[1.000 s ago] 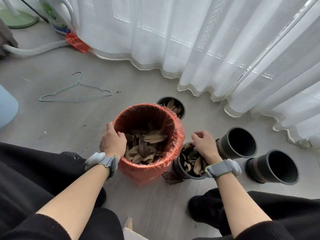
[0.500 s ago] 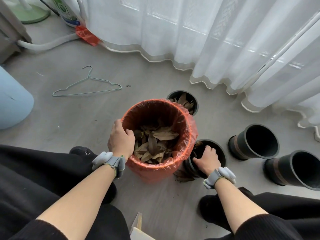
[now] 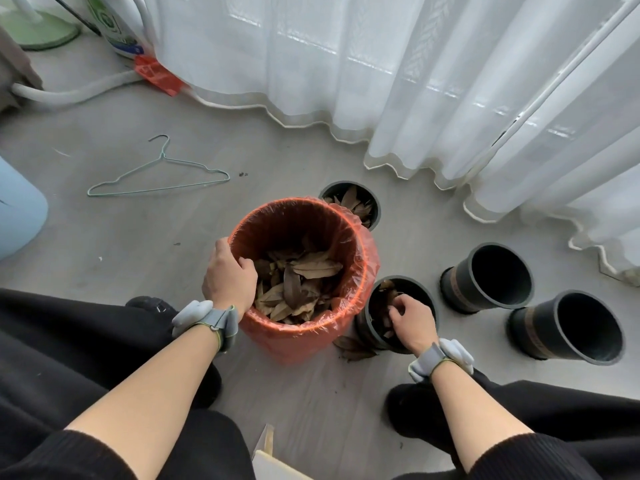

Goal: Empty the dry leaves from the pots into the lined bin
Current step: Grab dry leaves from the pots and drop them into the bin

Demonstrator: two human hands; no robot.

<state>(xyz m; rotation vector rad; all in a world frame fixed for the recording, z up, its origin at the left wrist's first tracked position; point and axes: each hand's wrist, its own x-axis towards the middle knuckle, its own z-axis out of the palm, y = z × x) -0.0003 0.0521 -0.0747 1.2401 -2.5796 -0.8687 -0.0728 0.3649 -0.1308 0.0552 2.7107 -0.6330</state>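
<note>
Left hand [image 3: 228, 275] grips lined bin [image 3: 294, 341] rim; right hand [image 3: 412, 320] in pot [image 3: 363, 329], seemingly clutching leaves [image 3: 384, 299]; bottle [image 3: 114, 29] label unreadable.

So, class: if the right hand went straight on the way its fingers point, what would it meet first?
Probably the dry brown leaves inside the dark round plastic pot; the right hand reaches down into it, though depth is unclear.

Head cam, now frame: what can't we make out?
All in the head view:
How much remains in the near pot: the right hand covers most of its inside.
Whether the right fingers hold anything: their tips curl out of sight inside that pot.
Near side of the rear pot: hidden by the lined bin.
Most of the blue container: cut off by the left edge.
</note>
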